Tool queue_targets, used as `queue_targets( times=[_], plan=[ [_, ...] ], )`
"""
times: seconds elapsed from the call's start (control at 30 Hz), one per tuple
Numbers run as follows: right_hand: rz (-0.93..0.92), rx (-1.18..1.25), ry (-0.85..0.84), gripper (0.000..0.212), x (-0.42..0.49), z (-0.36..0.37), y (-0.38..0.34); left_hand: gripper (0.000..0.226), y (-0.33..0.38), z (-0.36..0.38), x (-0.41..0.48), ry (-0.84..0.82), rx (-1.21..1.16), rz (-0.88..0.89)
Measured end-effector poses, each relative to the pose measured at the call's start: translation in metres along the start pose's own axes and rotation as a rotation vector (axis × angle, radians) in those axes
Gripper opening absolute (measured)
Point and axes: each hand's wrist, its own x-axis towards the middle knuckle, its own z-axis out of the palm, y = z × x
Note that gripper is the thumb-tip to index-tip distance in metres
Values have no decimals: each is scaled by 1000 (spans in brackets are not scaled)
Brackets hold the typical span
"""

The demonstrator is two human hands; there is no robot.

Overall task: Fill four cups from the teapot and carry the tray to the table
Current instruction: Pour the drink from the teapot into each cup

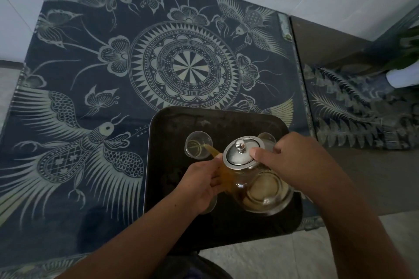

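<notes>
Clear glass teapot with steel lid (256, 186): judged fragile, slick, tea-heavy | your right grip (292, 161) clasps its right side, thumb pinning lid | your left grip (199, 186) holds the spout-side wall

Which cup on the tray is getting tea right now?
The far-left cup: the amber stream from the teapot runs into it. The far-right cup behind the lid gets none; the near-left cup under the left hand is mostly hidden.
</notes>
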Motion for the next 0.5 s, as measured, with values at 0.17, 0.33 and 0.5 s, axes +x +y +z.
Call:
queue_targets(
  times=[0.17, 0.33, 0.5],
  plan=[
    [-6, 3, 10, 60, 2, -2, 1, 31, 1, 2, 1, -11, 4, -8],
    [1, -1, 9, 61, 4, -3, 3, 31, 3, 6, 1, -3, -2, -20],
    [2, -19, -5, 60, 4, -5, 0, 33, 2, 4, 1, -9, -8, -38]
  ],
)
